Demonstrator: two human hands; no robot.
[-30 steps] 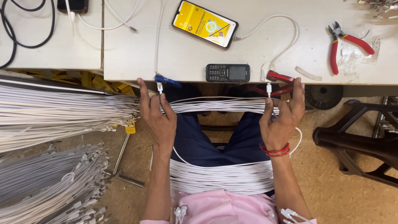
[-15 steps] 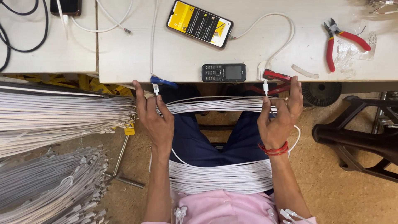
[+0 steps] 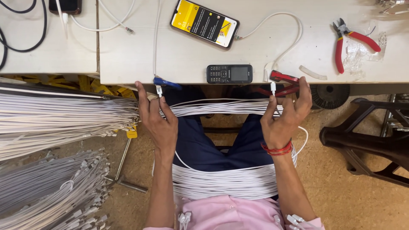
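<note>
White table (image 3: 128,55) along top of frame, sandy floor below.
Left hand (image 3: 159,123) at centre left, fingers spread, back of hand pressed against the band of white cables (image 3: 221,107).
Right hand (image 3: 283,121) at centre right, thumb and forefinger pinched on a white plug end (image 3: 273,88), other fingers loosely open.
Cable band strung between both hands just under table edge; second band (image 3: 226,183) lies across lap, lower centre.
Judged light, limp, smooth-jacketed, apt to slide and tangle; best gripped at the stiff plug ends or bunched whole.
On table: smartphone (image 3: 204,23), small keypad phone (image 3: 229,73), red cutters (image 3: 347,42).
Cable stacks (image 3: 55,123) at left.
</note>
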